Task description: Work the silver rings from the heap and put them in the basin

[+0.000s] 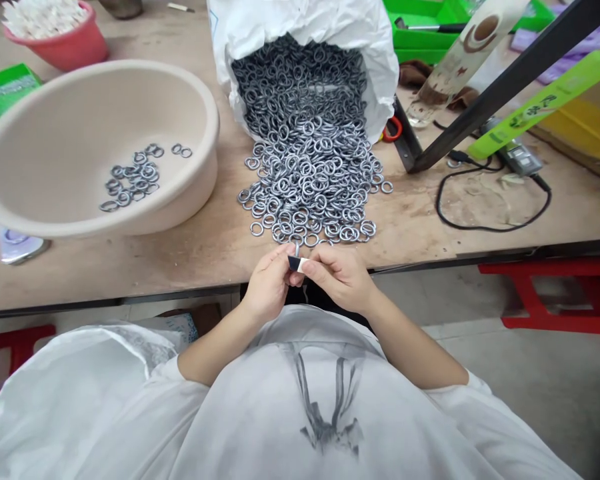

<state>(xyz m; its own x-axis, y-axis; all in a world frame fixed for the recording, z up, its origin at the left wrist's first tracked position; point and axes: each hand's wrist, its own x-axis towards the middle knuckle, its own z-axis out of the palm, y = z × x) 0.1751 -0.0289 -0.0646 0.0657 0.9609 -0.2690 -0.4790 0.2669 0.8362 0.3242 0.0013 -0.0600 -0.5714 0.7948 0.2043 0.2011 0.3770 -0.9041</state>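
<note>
Close to my body at the table edge, my left hand [269, 283] pinches a small grey metal ring [297, 249] that stands on its edge between the fingers. My right hand [347, 277] is closed on a short flat blade [295, 263], dark at its angled end and white where the thumb presses. The blade lies against or just in front of the ring; whether they touch I cannot tell. Just beyond both hands spreads a heap of similar rings [313, 180], spilling from a white sack [300, 23] lying on its side.
Left of the heap, a large beige basin [45, 127] holds several rings. Behind it is a red bowl [65, 47] of white pieces. To the right are a dark metal bar [480, 100], a black cable [480, 227], a bottle [460, 67] and red-handled scissors [393, 129].
</note>
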